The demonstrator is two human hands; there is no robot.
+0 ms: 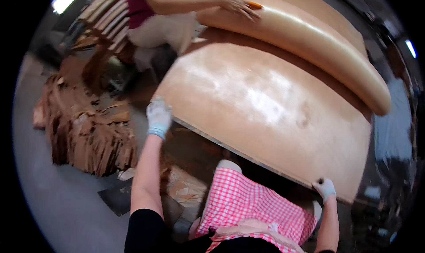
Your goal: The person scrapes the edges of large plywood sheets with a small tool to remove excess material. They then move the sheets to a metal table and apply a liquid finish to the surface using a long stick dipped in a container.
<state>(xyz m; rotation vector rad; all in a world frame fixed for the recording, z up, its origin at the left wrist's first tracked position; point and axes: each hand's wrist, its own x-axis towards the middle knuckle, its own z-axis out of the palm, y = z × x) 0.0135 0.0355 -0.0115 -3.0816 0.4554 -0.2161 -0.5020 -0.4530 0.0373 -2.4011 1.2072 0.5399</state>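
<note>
A wide, smooth, light-brown wood veneer sheet (248, 102) spreads out in front of me. My left hand (159, 115), in a white glove with a light-blue cuff, is closed at its left near corner. Farther right, my right hand (325, 189), also in a white glove, grips the near edge, with a dark spot at its fingertips. Across the far side lies a long curled veneer sheet (301, 40), bulging like a roll. A co-worker's bare hand (241, 6) rests on that curl beside a small orange object (254, 5).
On the left, a jagged pile of brown veneer scraps (93, 129) lies on the grey floor (57, 200). The co-worker (164, 27) sits at the far left, near stacked wood strips (104, 14). A pink checked apron (248, 195) covers my lap. Pale-blue sheeting (393, 124) hangs at the right.
</note>
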